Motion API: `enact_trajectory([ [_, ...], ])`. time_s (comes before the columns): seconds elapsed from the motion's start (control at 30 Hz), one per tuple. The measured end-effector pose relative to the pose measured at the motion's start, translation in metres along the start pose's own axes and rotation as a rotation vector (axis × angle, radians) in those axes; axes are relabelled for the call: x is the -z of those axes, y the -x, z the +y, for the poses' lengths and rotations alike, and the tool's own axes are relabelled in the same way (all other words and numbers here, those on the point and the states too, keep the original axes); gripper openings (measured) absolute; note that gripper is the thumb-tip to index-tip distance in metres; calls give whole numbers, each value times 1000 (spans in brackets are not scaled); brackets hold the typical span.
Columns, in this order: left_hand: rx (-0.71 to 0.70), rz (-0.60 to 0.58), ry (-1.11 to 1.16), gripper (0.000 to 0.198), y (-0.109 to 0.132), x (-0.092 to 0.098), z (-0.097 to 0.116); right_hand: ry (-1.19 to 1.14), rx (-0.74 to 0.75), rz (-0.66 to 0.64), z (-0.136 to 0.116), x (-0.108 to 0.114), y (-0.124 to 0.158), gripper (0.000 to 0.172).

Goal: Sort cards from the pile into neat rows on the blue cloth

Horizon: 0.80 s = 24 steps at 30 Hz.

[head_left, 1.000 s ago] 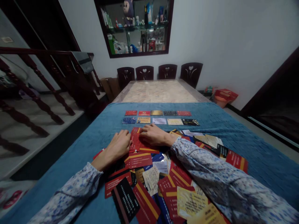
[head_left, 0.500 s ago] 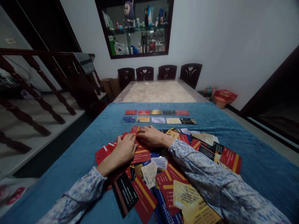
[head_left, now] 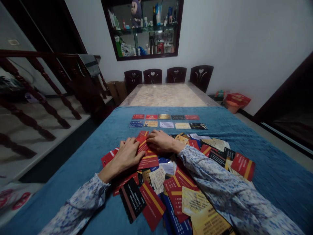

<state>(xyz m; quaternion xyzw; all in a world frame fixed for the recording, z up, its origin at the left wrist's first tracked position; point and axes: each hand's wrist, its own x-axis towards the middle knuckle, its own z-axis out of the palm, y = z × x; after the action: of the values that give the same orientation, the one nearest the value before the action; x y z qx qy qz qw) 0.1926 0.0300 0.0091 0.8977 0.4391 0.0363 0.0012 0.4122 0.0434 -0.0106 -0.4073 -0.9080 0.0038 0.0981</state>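
My left hand lies palm down on the left part of a heap of cards, fingers spread, touching red cards. Just to its right, my right hand rests palm down on more red cards with its fingers loosely bent and the tips partly hidden. Neither hand grips a card that I can see. Nearer me in the heap are a black card, a yellow card and blue cards. Past the hands stand two neat rows of cards, among them a gold one and a pale one.
A blue cloth covers the near part of the table. Several dark chairs line the far wall. A wooden railing stands at left, and a red bag lies on the floor at right.
My left hand has shifted slightly left and away from the right hand, widening the gap and showing more of the red cards between them. The view has tilted a little.
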Motion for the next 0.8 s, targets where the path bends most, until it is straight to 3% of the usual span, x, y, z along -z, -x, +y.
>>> enact_trajectory([
  [0.13, -26, -19, 10, 27, 3, 1, 0, -22, 24, 45, 3, -3, 0, 19],
  [0.43, -145, 53, 19, 24, 3, -7, -2, -121, 163, 113, 10, -11, -1, 17],
  [0.8, -166, 130, 35, 27, 3, 3, 1, -94, 165, 113, 8, 1, -2, 17],
])
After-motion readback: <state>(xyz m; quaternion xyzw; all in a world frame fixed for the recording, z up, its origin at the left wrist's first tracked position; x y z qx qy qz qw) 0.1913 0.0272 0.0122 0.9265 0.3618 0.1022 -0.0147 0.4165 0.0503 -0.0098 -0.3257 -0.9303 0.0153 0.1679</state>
